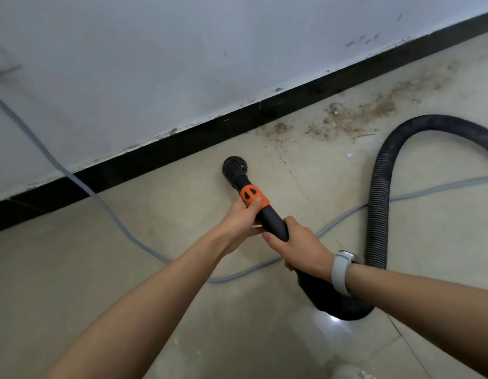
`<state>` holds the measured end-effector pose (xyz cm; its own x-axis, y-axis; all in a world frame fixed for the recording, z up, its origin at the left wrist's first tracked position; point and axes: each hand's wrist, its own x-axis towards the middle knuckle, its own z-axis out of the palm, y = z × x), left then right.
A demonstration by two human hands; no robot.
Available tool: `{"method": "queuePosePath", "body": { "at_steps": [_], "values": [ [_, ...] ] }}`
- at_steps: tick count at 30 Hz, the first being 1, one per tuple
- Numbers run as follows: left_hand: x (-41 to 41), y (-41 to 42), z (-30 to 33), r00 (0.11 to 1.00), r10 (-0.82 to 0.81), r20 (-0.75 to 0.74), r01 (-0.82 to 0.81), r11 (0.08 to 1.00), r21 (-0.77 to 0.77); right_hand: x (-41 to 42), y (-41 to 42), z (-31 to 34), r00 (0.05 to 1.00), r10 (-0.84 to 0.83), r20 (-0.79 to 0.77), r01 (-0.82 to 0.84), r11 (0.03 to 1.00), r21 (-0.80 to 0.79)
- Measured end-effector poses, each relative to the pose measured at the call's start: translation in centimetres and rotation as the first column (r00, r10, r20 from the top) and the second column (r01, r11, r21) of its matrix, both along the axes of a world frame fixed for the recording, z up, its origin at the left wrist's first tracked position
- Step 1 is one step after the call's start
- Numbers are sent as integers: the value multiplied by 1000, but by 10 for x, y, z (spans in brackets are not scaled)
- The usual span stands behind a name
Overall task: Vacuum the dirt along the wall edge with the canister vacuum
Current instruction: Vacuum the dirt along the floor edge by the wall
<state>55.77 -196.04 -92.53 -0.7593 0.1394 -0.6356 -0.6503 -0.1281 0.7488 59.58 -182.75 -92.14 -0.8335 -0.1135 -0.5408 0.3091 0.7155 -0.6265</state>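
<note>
Along the white wall [155, 64] and its black skirting [160, 155], the tiled floor [182, 310] carried a dirt patch [368, 110], thickest right of centre and thinning toward the nozzle. Corrugated hose [379, 203] looped out to the right; canister itself not in view. Grey cord [106, 212] lay across the floor under the arms. Black wand [273, 222] was angled toward the skirting, round brush nozzle [233, 166] close to it, short of the dirt. Right hand [300, 247] was wrapped around the wand's rear, left hand [240, 222] gripped by the orange collar [253, 195], thumb on it. Advice: sweep right along the skirting, nozzle kept low, slow passes, hose slack kept clear of the debris.
</note>
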Motion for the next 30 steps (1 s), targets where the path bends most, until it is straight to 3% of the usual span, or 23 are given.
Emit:
{"method": "queuePosePath", "body": {
  "at_steps": [6, 11, 21, 30],
  "values": [
    [-5, 49, -4, 999, 21, 24, -21, 1000, -2, 12, 46, 0, 999, -19, -39, 23, 994, 104],
    [1, 73, 2, 992, -87, 96, 81, 994, 67, 31, 68, 8, 994, -107, -5, 107, 988, 109],
    [11, 68, 13, 963, -229, 144, 212, 969, 126, 56, 39, 26, 955, -293, 34, 283, 943, 176],
    [-5, 43, 20, 958, -222, 182, 199, 970, 138, 36, 20, 23, 980, -195, -40, 198, 929, 314]
  ]
}}
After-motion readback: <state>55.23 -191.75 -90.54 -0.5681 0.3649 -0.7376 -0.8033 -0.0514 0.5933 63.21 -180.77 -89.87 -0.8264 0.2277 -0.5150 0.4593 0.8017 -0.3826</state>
